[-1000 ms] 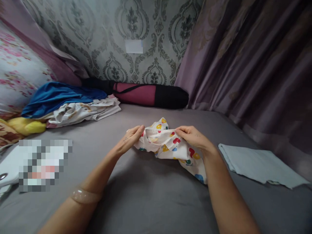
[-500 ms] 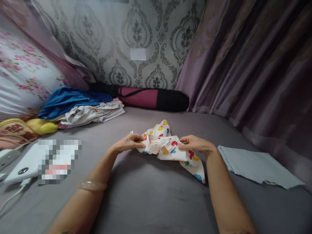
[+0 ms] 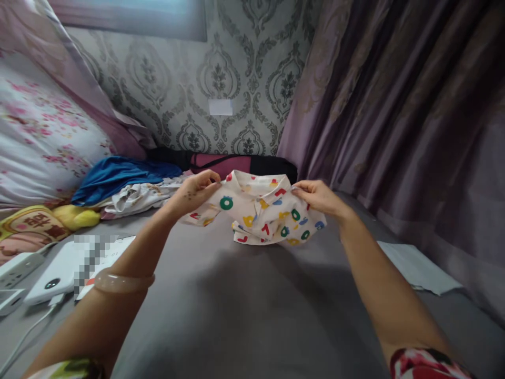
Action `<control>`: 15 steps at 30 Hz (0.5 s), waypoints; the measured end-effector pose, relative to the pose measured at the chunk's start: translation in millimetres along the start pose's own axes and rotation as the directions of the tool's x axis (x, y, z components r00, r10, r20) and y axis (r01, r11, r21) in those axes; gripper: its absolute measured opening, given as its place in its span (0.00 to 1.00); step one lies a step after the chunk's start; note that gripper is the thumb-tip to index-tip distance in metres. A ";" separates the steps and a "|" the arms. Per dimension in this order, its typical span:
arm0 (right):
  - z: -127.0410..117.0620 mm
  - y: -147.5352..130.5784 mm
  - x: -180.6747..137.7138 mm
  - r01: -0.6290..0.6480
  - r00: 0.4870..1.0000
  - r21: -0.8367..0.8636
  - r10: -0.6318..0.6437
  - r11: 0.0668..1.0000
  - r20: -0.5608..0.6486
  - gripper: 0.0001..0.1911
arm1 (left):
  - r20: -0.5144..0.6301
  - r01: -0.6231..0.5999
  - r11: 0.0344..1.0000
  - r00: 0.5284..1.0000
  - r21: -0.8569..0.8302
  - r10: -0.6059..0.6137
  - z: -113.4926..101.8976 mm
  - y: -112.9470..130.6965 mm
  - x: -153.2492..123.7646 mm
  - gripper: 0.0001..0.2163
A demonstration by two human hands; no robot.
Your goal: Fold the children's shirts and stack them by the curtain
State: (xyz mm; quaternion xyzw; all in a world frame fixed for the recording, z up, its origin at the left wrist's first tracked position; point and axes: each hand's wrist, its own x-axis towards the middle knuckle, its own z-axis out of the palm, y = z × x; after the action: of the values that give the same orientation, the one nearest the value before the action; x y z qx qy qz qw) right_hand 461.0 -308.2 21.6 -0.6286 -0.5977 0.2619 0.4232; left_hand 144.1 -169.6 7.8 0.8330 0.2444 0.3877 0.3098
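A small white collared shirt (image 3: pixel 260 213) with colourful printed shapes hangs between my two hands, above the grey bed sheet (image 3: pixel 236 310). My left hand (image 3: pixel 197 192) pinches it at the shoulder beside the collar, fingers closed. On the other side my right hand (image 3: pixel 321 197) grips the opposite shoulder between thumb and fingers. The collar faces up and the shirt's lower part sags in folds. One short sleeve dangles below my left hand; the other hangs below my right hand.
To the right lies a folded pale-blue cloth (image 3: pixel 418 266). A white power bank (image 3: pixel 59 273) with a cable and a power strip (image 3: pixel 19 271) sit at the left. Behind are a blue garment (image 3: pixel 118 179), a yellow plush (image 3: pixel 74 217) and a long black-and-maroon bag (image 3: pixel 221 164).
Both hands have risen and moved slightly apart, lifting the shirt off the bed. It was crumpled on the sheet and now hangs spread by its shoulders. The view has tilted up.
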 end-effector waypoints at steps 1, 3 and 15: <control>-5.3 -8.3 1.0 0.038 0.999 -0.015 -0.038 0.999 -0.006 0.19 | -0.022 -0.002 1.000 1.000 0.023 0.003 -8.4 12.5 3.6 0.12; -16.0 -25.5 -0.2 0.078 0.997 -0.045 -0.079 0.996 -0.010 0.19 | 0.024 0.047 0.999 0.999 0.007 -0.047 -27.9 35.4 7.3 0.12; -37.8 -79.5 18.0 0.320 0.858 -0.326 -0.418 0.890 -0.298 0.17 | -0.477 -0.030 0.926 0.851 0.375 0.221 -59.0 63.6 33.5 0.09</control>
State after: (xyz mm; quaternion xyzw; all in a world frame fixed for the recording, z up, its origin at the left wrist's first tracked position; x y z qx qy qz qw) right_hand 453.1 -304.7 111.1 -0.5891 -0.6495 -0.0266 0.4799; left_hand 127.1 -172.4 99.1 0.7563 0.3276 0.5638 0.0524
